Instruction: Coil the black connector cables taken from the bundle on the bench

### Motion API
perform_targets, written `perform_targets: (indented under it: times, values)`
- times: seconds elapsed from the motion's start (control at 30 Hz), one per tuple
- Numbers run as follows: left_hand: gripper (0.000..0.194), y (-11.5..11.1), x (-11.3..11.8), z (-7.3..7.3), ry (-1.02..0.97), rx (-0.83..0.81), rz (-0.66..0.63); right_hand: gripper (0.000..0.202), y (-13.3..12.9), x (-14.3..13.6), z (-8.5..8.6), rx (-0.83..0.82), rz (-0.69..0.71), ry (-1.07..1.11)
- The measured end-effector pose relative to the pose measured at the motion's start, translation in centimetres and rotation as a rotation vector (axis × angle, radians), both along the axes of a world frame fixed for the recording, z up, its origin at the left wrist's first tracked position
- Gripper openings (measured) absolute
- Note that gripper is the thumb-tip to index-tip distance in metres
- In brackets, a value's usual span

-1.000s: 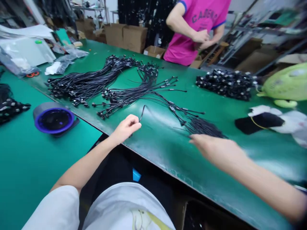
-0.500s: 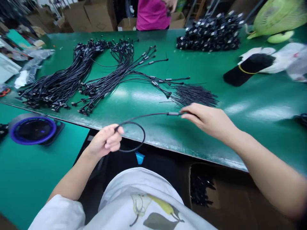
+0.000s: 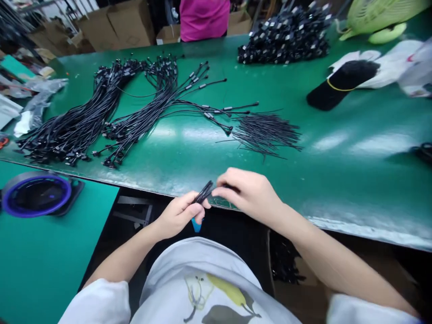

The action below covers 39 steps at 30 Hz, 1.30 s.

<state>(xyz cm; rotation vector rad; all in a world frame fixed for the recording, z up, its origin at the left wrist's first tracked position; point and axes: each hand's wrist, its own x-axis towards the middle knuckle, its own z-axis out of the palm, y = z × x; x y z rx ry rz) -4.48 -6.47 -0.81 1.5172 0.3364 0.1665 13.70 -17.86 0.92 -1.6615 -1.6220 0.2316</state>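
Note:
In front of my body, at the table's near edge, my left hand (image 3: 184, 213) is closed round a black cable (image 3: 204, 191) folded into a short bundle of strands. My right hand (image 3: 248, 191) is just to the right, its thumb and fingers pinched together on a dark end of the cable; the exact part is hidden by the fingers. Beyond my right hand lies a loose heap of thin black ties (image 3: 270, 132). Further left are unfolded black cables (image 3: 145, 119) with grey sleeves, and a larger pile of cables (image 3: 81, 117) beside them.
Folded black cables (image 3: 283, 38) are heaped at the back of the green table (image 3: 354, 171). A banded black bundle (image 3: 340, 85) lies at right near a yellow-green fan (image 3: 374, 20). A purple-rimmed round dish (image 3: 37, 195) sits at left. A person in pink (image 3: 204, 20) stands opposite.
The cable has gone from a wide loop stretched between my hands to a compact folded bundle. My hands have come together, the right one moving left and nearer to me.

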Motion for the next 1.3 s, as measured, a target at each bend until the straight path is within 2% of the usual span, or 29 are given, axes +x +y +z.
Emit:
perform_targets:
  times: [0.07,0.13,0.23,0.3,0.37,0.47,0.53,0.6,0.7,0.77,0.83,0.93,1.0,1.1,1.17,1.23,1.3]
  values:
    - [0.031,0.1,-0.1,-0.1,-0.044,-0.158,0.028,0.032,0.7,0.1,-1.9,0.043,-0.098,0.307]
    - [0.032,0.1,0.1,-0.6,-0.06,-0.284,0.066,0.035,1.1,-0.9,-3.8,0.003,-0.094,0.599]
    - [0.038,-0.4,0.4,-1.8,-0.015,-0.334,0.079,0.038,1.3,-3.0,-5.5,-0.072,-0.104,0.998]
    - [0.044,-1.0,0.3,-2.6,0.005,-0.311,0.084,0.039,1.3,-3.9,-5.6,-0.054,-0.136,1.246]
    - [0.047,-1.7,0.0,-3.3,0.039,-0.242,0.097,0.039,1.1,-4.4,-5.0,-0.051,-0.107,1.425]
    - [0.039,-2.4,-0.4,-3.7,0.135,-0.018,0.095,0.037,0.6,-5.5,-4.1,-0.059,-0.099,1.544]
    - [0.032,-2.7,-0.5,-3.9,0.197,0.112,0.062,0.038,0.3,-6.6,-3.8,-0.048,-0.151,1.528]
    - [0.029,-3.0,-0.5,-4.1,0.231,0.148,-0.012,0.037,0.1,-7.7,-3.9,-0.007,-0.215,1.442]
    - [0.032,-3.3,-0.8,-4.6,0.188,0.096,-0.144,0.036,0.1,-8.6,-4.2,0.102,-0.269,1.339]
    - [0.036,-3.3,-1.2,-4.9,0.148,0.031,-0.173,0.036,0.4,-8.5,-4.2,0.124,-0.219,1.386]
    - [0.041,-3.4,-1.5,-4.9,0.159,-0.131,-0.157,0.043,0.7,-8.0,-4.0,0.083,-0.132,1.492]
    - [0.045,-3.7,-1.4,-4.2,0.236,-0.599,-0.134,0.054,1.3,-6.9,-3.8,-0.002,-0.047,1.64]
    - [0.043,-4.0,-1.1,-3.6,0.279,-0.851,-0.077,0.055,1.5,-6.2,-4.0,-0.019,-0.013,1.709]
    - [0.039,-4.4,-0.6,-3.1,0.302,-0.962,0.003,0.053,1.5,-5.5,-4.7,0.018,0.024,1.705]
    - [0.039,-4.4,-0.5,-3.1,0.322,-0.946,0.011,0.048,1.0,-5.0,-5.0,0.039,0.022,1.574]
    - [0.041,-4.2,-0.7,-3.4,0.345,-0.847,0.014,0.041,0.1,-4.2,-4.9,0.04,-0.044,1.275]
    - [0.04,-3.8,-1.0,-3.5,0.343,-0.568,0.029,0.035,-1.1,-3.3,-4.6,0.038,-0.075,0.813]
